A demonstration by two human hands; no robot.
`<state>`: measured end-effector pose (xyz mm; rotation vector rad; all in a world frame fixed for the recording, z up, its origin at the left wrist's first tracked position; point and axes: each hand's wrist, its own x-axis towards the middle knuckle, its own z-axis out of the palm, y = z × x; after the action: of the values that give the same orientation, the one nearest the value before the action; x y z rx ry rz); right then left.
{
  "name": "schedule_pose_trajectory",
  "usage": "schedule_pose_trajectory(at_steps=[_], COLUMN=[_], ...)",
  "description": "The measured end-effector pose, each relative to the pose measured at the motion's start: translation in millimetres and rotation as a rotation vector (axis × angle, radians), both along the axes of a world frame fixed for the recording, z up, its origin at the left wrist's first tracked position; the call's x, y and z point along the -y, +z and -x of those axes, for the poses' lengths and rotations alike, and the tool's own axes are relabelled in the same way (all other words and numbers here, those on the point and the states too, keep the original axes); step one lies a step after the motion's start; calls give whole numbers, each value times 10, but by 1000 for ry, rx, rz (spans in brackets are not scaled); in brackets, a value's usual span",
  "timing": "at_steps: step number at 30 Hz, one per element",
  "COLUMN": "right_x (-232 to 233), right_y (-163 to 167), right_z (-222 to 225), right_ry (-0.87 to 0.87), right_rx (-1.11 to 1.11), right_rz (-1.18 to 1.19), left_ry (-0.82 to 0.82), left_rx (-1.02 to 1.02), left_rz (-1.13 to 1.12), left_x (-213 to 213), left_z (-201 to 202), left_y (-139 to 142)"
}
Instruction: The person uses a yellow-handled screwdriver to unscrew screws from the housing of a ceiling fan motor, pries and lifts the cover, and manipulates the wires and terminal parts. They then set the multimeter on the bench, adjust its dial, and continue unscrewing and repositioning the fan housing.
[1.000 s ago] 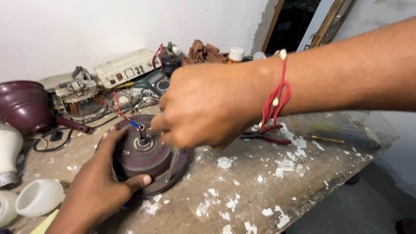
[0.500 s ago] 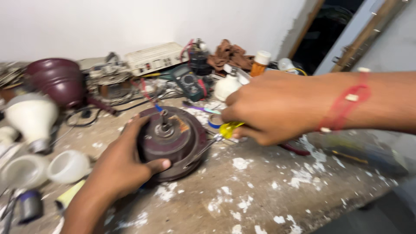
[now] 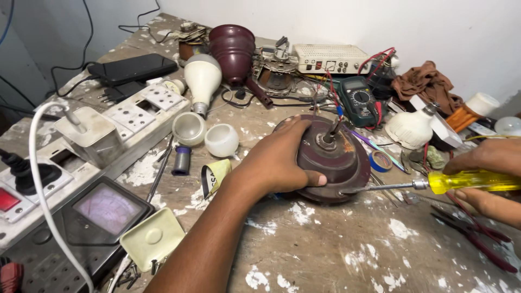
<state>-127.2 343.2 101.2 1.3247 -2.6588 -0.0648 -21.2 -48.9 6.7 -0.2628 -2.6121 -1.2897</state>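
Observation:
A round dark-brown fan motor (image 3: 339,160) with a steel shaft on top lies on the worn workbench (image 3: 336,255). My left hand (image 3: 277,160) grips its left side, thumb on the front rim. At the right edge my right hand (image 3: 488,179) holds a screwdriver (image 3: 434,184) with a clear yellow handle. Its metal shank points left and the tip touches the motor's lower right rim.
Left: a white switchboard (image 3: 130,122), a plug adapter (image 3: 89,133), a meter (image 3: 106,209), a black phone (image 3: 133,68). Back: bulbs (image 3: 203,78), a maroon cover (image 3: 233,49), a multimeter (image 3: 358,100), a white box (image 3: 325,57), a brown rag (image 3: 426,81). Red pliers (image 3: 480,239) lie right.
The view has swung left and down. My right hand left the motor's shaft, moved right, and now holds the yellow screwdriver against the rim. My left hand stays on the motor.

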Motion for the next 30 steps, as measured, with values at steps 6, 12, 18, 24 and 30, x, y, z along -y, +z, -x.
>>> schedule_pose_trajectory(at_steps=[6, 12, 18, 24, 30], right_x=[-134, -92, 54, 396, 735], right_y=[9, 118, 306, 466, 618], right_z=[26, 80, 70, -123, -381], right_ry=[-79, 75, 46, 45, 95], right_rx=[36, 26, 3, -104, -198], right_rz=[-27, -81, -223, -285, -306], left_ry=[-1, 8, 7, 9, 5], left_rx=[3, 29, 14, 8, 12], left_rz=[29, 23, 20, 22, 26], left_x=[-9, -10, -12, -10, -12], left_z=[10, -1, -15, -14, -4], left_y=[5, 24, 48, 53, 45])
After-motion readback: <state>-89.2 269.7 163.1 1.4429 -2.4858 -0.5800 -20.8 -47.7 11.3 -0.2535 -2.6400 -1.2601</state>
